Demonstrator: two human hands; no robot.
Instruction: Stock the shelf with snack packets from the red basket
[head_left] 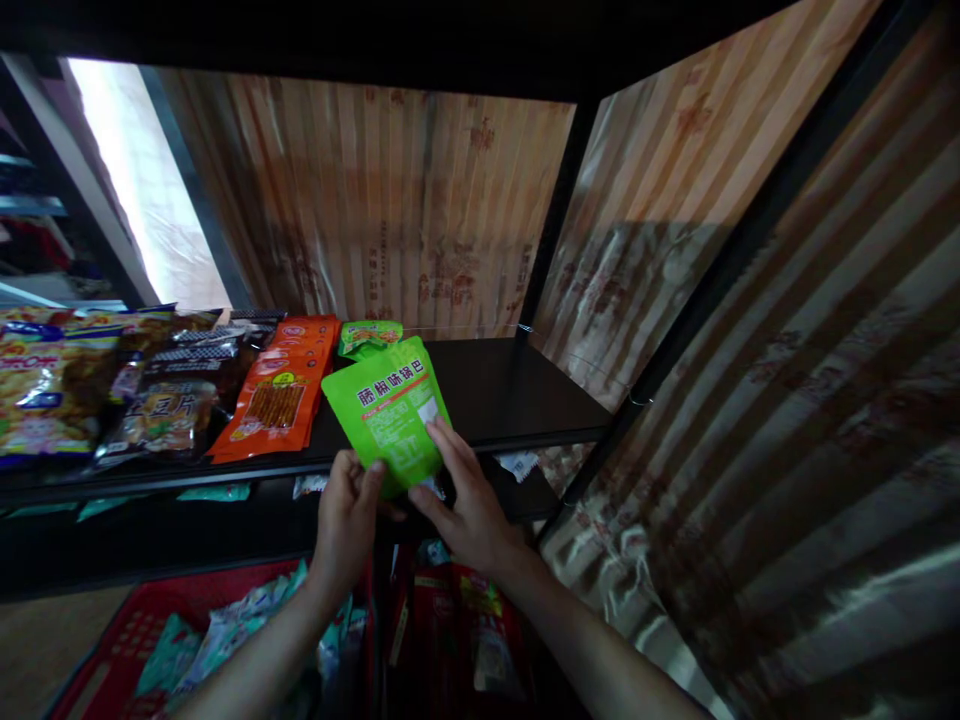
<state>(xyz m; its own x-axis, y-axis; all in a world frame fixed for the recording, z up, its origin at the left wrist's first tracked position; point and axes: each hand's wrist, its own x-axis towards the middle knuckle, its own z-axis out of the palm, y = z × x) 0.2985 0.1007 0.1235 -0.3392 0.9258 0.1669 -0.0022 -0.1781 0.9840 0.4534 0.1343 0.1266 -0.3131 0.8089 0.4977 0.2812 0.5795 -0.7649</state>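
A bright green snack bag with dark lettering and a white label block is held up in front of the black shelf. My left hand grips its lower left corner, thumb on the front and fingers behind. At the lower right edge, my right hand has its thumb and fingers against the bag. Another green packet lies on the shelf just behind it. To the left sits a row of orange snack bags, one overlapping another.
Dark snack bags and a yellow-and-purple snack bag stand farther left. Below is a red basket with teal-and-white packets. Red packages lie beside it. Black posts and striped sheeting bound the shelf.
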